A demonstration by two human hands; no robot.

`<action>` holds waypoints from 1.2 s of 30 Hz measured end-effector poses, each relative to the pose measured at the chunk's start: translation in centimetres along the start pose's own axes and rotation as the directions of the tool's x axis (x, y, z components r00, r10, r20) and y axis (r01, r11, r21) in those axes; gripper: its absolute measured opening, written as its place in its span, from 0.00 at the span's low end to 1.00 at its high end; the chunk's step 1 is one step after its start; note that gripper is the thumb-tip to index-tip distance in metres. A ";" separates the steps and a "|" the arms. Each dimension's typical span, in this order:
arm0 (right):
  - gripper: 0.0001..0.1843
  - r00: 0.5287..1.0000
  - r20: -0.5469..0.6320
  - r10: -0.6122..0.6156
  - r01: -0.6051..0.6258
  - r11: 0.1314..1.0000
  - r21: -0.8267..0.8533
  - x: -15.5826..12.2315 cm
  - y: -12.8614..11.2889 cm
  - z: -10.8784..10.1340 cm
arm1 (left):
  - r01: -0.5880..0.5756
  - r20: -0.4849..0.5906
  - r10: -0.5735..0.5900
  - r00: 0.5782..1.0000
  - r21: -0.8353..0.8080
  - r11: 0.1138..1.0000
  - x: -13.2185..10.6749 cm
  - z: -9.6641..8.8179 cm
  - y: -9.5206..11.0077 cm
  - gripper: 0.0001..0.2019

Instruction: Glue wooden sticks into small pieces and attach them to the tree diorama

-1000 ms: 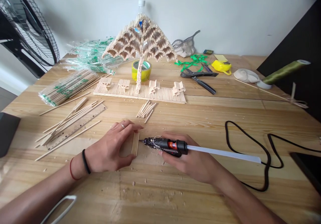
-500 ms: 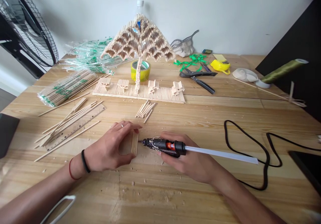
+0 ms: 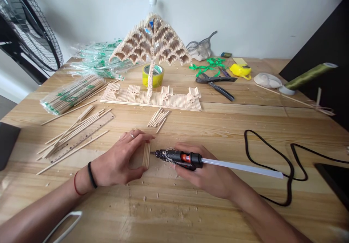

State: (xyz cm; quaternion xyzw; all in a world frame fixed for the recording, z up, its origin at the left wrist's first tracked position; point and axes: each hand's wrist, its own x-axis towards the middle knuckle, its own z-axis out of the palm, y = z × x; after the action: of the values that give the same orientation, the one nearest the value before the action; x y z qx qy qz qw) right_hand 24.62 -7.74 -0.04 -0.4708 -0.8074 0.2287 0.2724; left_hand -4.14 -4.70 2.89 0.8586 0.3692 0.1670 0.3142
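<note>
Between the thumb and fingers of my left hand [image 3: 122, 157] is a small row of short wooden sticks [image 3: 146, 156], gripped at its two ends on the table. My right hand [image 3: 203, 170] is wrapped round a black glue gun [image 3: 177, 157], with a long white glue stick [image 3: 242, 167] sticking out of its back. The gun's nozzle points left at the row's right edge; whether it touches I cannot tell. Behind my hands lies a loose pile of short sticks [image 3: 158, 119]. Farther back stands a stick model with a peaked roof [image 3: 152, 41] on a post over a flat stick base [image 3: 174, 103].
Long sticks and a clear ruler [image 3: 87, 136] lie at left, near a bagged stick bundle [image 3: 69, 94]. A yellow tape roll [image 3: 156, 79] stands behind the model. Pliers [image 3: 215, 85] and a yellow tape measure [image 3: 240, 70] sit back right. A black cord [image 3: 290, 177] loops at right.
Almost nothing differs. Both hands, the stick row and the glue gun keep their places; the view has shifted very slightly.
</note>
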 end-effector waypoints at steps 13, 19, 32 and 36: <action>0.20 1.000 -0.023 0.007 -0.006 0.999 0.044 0.0 -0.1 0.1 | -0.015 -0.013 0.015 1.000 -0.013 1.000 0.0 0.2 -0.4 0.34; 0.20 0.999 -0.018 0.036 -0.035 0.998 0.049 0.0 0.1 0.1 | -0.030 0.033 0.029 0.999 0.044 0.999 0.0 0.1 -0.4 0.36; 0.18 0.999 0.016 0.028 -0.029 0.998 0.060 0.3 -0.3 0.0 | -0.015 -0.002 0.016 1.000 0.037 0.999 -0.1 0.5 -0.7 0.35; 0.18 1.000 0.012 0.026 -0.027 0.998 0.065 0.4 -0.5 -0.1 | 0.005 -0.014 -0.005 1.000 0.007 1.000 0.0 0.5 -0.7 0.35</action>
State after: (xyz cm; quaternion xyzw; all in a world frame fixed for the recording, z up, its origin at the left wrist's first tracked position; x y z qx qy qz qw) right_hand 24.19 -7.57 0.41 -0.4709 -0.7947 0.2612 0.2801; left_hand -4.25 -4.60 2.03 0.8575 0.3739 0.1709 0.3092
